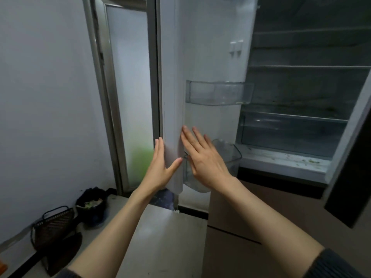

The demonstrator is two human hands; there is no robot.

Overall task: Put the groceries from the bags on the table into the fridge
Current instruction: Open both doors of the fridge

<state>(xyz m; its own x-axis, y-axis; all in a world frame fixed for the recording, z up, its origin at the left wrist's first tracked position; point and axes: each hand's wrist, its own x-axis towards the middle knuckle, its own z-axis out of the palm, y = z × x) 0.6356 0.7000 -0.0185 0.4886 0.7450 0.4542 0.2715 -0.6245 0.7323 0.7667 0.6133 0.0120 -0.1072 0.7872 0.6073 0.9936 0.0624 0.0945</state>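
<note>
We are standing at the tall white fridge with its left door (172, 109) swung wide, and both our hands are on that door's edge. Our left hand (161, 167) lies flat against the outer side, fingers straight and together, thumb spread across the edge. Our right hand (202, 157) lies on the inner side, fingers straight and slightly fanned; neither hand holds anything.

The dim fridge interior (301, 87) shows bare glass shelves and a clear crisper drawer (291, 133), and the clear plastic door bin (218, 93) looks empty too, though the light is poor, so we cannot be sure. No grocery bags or table come into view here. We judge the task barely begun: the fridge is open, but nothing appears stocked, and fetching and loading the groceries all remain.
</note>
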